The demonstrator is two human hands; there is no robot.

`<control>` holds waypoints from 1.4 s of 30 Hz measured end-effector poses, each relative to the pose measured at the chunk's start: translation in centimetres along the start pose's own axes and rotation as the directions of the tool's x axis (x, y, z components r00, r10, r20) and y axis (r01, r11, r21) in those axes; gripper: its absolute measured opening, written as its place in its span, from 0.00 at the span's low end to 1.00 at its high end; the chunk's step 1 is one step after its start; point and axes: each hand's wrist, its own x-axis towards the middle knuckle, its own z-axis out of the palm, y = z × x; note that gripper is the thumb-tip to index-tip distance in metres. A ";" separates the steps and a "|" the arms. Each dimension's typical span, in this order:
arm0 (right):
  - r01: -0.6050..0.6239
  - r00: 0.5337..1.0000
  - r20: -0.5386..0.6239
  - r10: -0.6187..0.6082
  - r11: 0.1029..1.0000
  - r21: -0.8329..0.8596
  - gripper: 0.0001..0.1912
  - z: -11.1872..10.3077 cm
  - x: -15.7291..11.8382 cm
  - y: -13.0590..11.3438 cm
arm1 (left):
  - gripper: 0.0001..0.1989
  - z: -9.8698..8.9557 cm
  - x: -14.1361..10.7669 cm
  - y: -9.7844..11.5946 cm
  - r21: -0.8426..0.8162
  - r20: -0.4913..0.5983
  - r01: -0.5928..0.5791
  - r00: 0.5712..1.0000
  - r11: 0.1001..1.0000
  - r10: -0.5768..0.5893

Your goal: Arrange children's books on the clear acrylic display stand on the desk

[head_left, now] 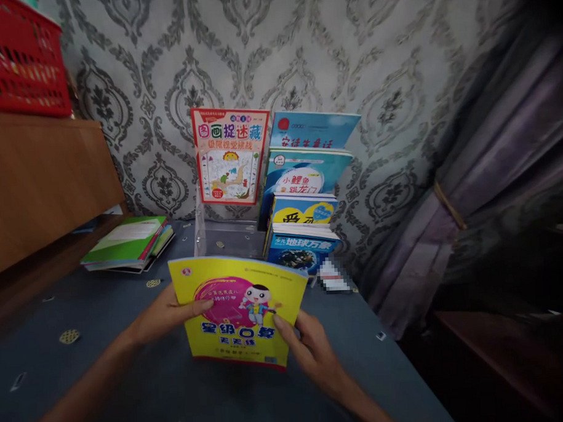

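A yellow workbook [240,345] with a pink oval and a cartoon child on its cover is held upright between my two hands. My left hand [167,313] grips its left edge, thumb across the cover and fingers behind. On the right edge, my right hand [311,342] pinches it the same way. Just beyond the workbook stands a clear stepped book rack [231,237]. Its left side bears a red-bordered picture book [231,157] at the back. Several books fill the right side, among them a blue storybook [312,173] and a dark blue earth book [301,253].
A stack of books with a green cover [130,238] lies at the left on the dark patterned tablecloth [104,303]. Further left, a red basket [22,60] sits on a wooden cabinet [49,182]. A tied curtain [416,243] hangs at the right, beside a blurred-out item [333,277].
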 end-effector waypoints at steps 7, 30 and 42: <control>-0.045 0.994 -0.106 0.022 0.976 -0.215 0.26 0.9 -1.0 2.7 | 0.22 0.7 -0.3 -4.9 -0.105 0.019 0.039 0.999 0.994 -0.037; -0.028 0.987 -0.158 0.000 0.985 -0.173 0.28 1.8 -2.4 5.7 | 0.25 1.4 -0.5 -8.5 -0.177 -0.047 0.013 0.999 0.984 -0.022; -0.019 0.994 -0.107 -0.017 0.943 -0.333 0.23 0.2 -2.2 3.6 | 0.22 0.2 -0.9 -6.9 -0.068 -0.087 -0.018 0.996 0.998 0.012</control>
